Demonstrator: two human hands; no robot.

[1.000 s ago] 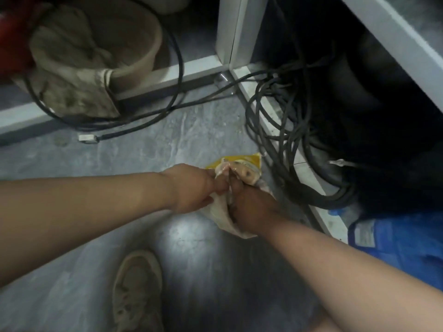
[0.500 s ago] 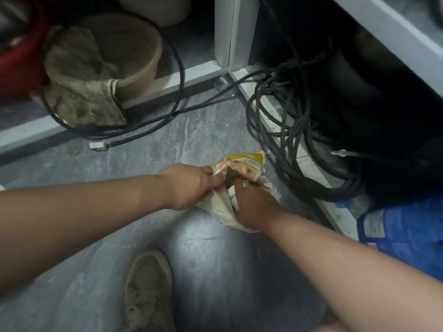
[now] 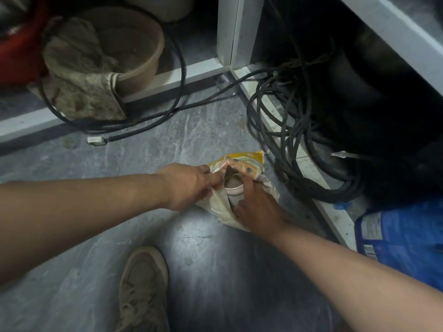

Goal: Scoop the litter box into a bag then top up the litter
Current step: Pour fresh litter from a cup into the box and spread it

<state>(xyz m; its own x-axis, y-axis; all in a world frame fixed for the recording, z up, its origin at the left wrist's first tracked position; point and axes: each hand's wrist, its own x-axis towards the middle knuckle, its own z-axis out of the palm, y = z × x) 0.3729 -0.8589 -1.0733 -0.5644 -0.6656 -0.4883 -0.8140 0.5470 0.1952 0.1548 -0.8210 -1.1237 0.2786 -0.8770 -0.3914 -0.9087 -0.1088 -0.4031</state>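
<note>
The grey marbled floor point(image 3: 115, 164) fills most of what I see; white frame rails point(image 3: 182, 75) run along its far edge and down the rt side, meeting at a white post point(image 3: 231, 29); a big blue sack point(image 3: 405, 245) w/ a label sits at the rt edge beside the rail; a tangle of black cables point(image 3: 287, 130) lies coiled over the rt rail, and one cable loops across to a white plug point(image 3: 95, 140) on the floor; a tan tub point(image 3: 141, 51) stands behind the far rail w/ a dirty cloth point(image 3: 81, 92) draped over its rim and hanging down to the rail; something red point(image 3: 12, 49) shows at the top-left corner, too dark to name; my tan shoe point(image 3: 143, 286) is planted on the floor near the bottom; the litter bag point(image 3: 223, 209), yellow at the top and cream below, lies on the floor near the rt rail, its mouth open; my left hand point(image 3: 189, 188) pinches the near-left edge of the bag's mouth, fingers curled on the plastic; my right hand point(image 3: 257, 209) grips a pale scoop point(image 3: 236, 188) inside the mouth, fingers wrapped round its side; the scoop holds grey litter point(image 3: 232, 181).
</note>
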